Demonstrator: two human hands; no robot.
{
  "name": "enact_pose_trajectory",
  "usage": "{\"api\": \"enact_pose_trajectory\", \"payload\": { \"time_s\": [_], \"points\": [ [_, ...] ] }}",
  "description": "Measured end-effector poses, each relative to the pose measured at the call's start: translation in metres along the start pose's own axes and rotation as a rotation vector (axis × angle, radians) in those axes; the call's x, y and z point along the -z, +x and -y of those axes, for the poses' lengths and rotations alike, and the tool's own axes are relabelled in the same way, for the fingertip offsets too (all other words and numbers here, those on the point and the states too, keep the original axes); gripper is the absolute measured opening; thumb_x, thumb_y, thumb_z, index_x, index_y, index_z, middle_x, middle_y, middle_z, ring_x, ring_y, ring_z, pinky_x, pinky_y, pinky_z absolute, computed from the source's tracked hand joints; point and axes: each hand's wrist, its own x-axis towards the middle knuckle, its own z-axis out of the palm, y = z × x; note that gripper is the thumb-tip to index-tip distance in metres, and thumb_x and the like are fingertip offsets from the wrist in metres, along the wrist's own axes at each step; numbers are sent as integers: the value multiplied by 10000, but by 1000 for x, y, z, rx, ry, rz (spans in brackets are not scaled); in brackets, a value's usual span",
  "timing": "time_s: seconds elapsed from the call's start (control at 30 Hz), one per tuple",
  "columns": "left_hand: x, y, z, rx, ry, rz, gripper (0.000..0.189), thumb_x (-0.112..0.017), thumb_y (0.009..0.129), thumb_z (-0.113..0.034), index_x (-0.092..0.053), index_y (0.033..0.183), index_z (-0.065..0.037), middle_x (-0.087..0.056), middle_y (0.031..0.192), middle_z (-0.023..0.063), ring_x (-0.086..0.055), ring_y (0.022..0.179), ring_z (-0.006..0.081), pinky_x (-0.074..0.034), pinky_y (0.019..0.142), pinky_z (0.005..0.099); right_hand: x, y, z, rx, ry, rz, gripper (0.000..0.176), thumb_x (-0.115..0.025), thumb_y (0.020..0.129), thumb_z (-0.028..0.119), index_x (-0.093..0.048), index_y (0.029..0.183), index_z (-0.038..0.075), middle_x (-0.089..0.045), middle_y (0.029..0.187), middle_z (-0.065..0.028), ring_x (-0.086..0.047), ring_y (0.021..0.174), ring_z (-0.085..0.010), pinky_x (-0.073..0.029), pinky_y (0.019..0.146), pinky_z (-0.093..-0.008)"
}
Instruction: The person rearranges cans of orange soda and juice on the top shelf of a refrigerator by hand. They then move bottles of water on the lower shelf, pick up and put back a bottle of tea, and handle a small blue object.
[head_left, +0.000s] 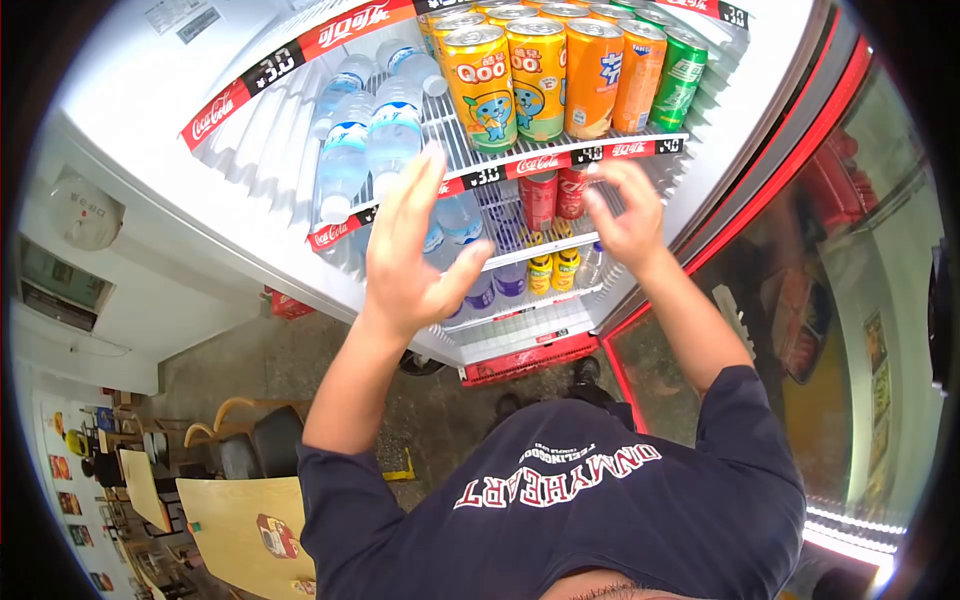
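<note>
Both hands are raised in front of an open drinks fridge. My left hand (415,255) is open, fingers up and thumb apart, holding nothing; it is nearest the clear water bottles (393,130) lying on the upper shelf. My right hand (628,215) has its fingers curved and apart with nothing between them, just below the shelf's price strip (540,163). Yellow Qoo cans (480,90), orange cans (592,80) and a green can (680,80) stand upright on that shelf. Red cans (538,200) are on the shelf below, partly behind my right hand.
Lower shelves hold small yellow bottles (540,273) and purple-labelled bottles (510,280). The open red-edged fridge door (850,230) stands at the right. Chairs (275,435) and a wooden table (240,530) are at the lower left.
</note>
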Motion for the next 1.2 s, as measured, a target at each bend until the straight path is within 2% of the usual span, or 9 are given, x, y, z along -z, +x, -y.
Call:
{"api": "enact_pose_trajectory", "payload": {
  "time_s": [0.23,0.33,0.6,0.63,0.8,0.9,1.1,1.13,1.2],
  "points": [
    [-77,76,23,465,-720,-304,888,-658,962,-279,-124,1551,117,-203,1617,305,-164,1536,337,-141,1238,394,-11,60,22,183,-61,-161,225,-732,798,72,-686,1017,49,-684,1020,-130,-649,983,-312,-518,879,-390],
    [-101,82,48,488,-317,-350,947,-684,922,-392,-192,1514,161,-375,1515,321,-392,1416,369,-307,1171,383,-22,39,19,156,-116,-176,219,-735,795,66,-683,1008,55,-678,1024,-133,-647,990,-321,-512,890,-412],
    [-87,94,53,498,-905,-206,709,-606,976,-383,-365,1476,59,-472,1455,218,-489,1323,278,-376,1103,343,-35,-93,25,-150,-49,-90,203,-709,799,33,-649,991,59,-661,1000,-121,-640,952,-325,-509,848,-420],
    [-94,93,53,643,-878,-328,643,-487,1036,-417,-343,1509,-5,-483,1458,135,-439,1355,226,-302,1156,381,-32,-90,24,-135,-47,-93,203,-708,801,35,-649,993,59,-660,1007,-122,-640,952,-326,-509,847,-421],
    [-81,121,59,830,-925,-409,920,-331,1002,-670,-90,1609,-22,-168,1668,196,-112,1560,288,-95,1244,410,-9,-25,10,6,-119,-236,223,-701,810,54,-644,1025,62,-654,1030,-128,-631,981,-334,-504,864,-427],
    [-98,123,93,821,-933,-381,915,-298,1003,-688,-114,1611,-30,-176,1672,165,-123,1558,270,-83,1246,406,6,30,-3,148,-231,-370,292,-713,807,93,-653,1091,63,-654,1111,-139,-617,1062,-344,-494,933,-429],
    [-104,120,73,895,-1104,-386,775,-226,1041,-655,-457,1474,-54,-560,1432,80,-514,1305,246,-354,1123,396,16,90,-45,277,-457,-491,584,-819,763,388,-641,1227,81,-563,1378,-194,-527,1245,-436,-399,1083,-522],
    [-103,121,70,909,-1091,-385,775,-226,1039,-659,-471,1463,-59,-572,1417,78,-526,1290,247,-368,1112,400,16,85,-43,157,-563,-397,782,-732,808,549,-552,1403,73,-475,1420,-297,-444,1304,-513,-357,1121,-550],
    [-104,124,62,900,-1050,-404,778,-243,1026,-680,-509,1427,-69,-608,1364,68,-569,1231,245,-409,1075,413,22,91,-43,216,-542,-377,753,-761,792,529,-597,1336,36,-495,1356,-326,-479,1247,-507,-366,1091,-576]
  ]
}}
